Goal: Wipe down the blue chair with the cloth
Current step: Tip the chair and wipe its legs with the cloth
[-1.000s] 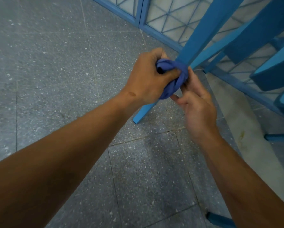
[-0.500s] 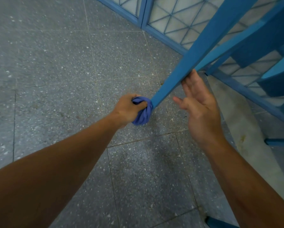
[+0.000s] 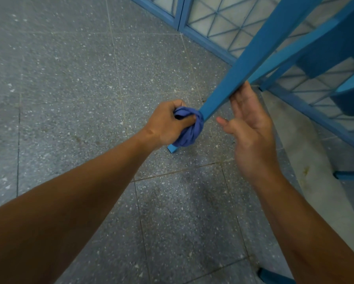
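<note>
The blue chair (image 3: 252, 56) fills the upper right, and one leg slants down to the floor at centre. A bunched purple-blue cloth (image 3: 189, 130) is wrapped round that leg near its foot. My left hand (image 3: 167, 125) grips the cloth around the leg. Just to the right, my right hand (image 3: 247, 124) is open, palm up, and its straight fingertips touch the underside of the same leg higher up.
Grey speckled floor tiles (image 3: 80, 78) spread below and to the left. A blue-framed lattice screen (image 3: 217, 27) stands behind the chair. Other blue chair feet show at right (image 3: 350, 176) and bottom right (image 3: 274, 276). A pale floor strip (image 3: 315, 181) runs along the right.
My left hand slid the cloth down the leg from mid-height to near the foot. My right hand let go of the cloth and opened against the leg.
</note>
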A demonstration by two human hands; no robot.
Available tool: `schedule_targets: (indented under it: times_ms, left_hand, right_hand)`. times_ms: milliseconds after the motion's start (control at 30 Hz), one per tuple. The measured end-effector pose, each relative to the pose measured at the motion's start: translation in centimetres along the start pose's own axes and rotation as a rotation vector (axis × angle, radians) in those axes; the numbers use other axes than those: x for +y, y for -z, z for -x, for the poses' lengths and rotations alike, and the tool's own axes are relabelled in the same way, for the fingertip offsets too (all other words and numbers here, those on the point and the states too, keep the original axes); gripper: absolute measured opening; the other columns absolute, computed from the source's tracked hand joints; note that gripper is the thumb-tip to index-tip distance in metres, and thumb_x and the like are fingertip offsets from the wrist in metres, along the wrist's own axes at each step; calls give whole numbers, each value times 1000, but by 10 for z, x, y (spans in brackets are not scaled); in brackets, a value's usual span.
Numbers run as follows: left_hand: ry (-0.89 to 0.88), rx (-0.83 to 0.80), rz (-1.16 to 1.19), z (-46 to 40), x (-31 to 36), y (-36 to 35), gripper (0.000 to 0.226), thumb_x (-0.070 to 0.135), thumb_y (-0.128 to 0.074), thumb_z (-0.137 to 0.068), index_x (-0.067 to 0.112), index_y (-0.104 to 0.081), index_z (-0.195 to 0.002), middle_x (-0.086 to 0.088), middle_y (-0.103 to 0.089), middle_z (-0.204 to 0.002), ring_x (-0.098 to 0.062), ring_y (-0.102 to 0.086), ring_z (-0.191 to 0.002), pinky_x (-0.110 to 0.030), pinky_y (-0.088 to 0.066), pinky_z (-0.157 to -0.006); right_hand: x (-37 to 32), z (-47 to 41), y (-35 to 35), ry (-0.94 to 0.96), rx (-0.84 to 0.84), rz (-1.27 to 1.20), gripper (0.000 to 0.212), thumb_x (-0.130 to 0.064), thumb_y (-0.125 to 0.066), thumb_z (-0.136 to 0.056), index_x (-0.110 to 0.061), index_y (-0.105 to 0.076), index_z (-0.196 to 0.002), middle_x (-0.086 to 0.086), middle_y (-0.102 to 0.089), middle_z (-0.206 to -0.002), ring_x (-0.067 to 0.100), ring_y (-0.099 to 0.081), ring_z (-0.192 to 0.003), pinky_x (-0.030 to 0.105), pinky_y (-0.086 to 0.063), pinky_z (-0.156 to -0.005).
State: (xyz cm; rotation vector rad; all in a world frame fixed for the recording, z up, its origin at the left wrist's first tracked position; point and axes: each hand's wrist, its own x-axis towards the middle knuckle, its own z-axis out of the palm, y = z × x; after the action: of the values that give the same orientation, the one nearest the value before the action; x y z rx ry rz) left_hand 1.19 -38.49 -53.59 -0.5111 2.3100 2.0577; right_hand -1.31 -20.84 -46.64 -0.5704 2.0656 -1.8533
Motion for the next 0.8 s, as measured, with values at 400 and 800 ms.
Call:
schedule_targets:
  times_ms: [400,800]
  left_hand:
    - [4,-59,-58,-1,-2,7,18,11,-69,-96,11,-58,-81,-5,-61,-79,-13,-57,-70,-31,-51,-68]
    - [-11,-42,-169,1,-3,6,13,9,-70,-94,6,-61,-84,-1,-58,-73,-8,-51,-64,-21,-45,-59]
  right_hand:
    - [-3,2,-5,11,10,-9,81,7,-47,-84,-12,-26,-159,-12,-45,-155,3,-40,-144,50,-36,-119]
    - [-3,2,-8,-10,31,-23,81,4,-47,-84,-12,-26,-160,-10,-45,-156,3,-40,-144,53,-37,-119]
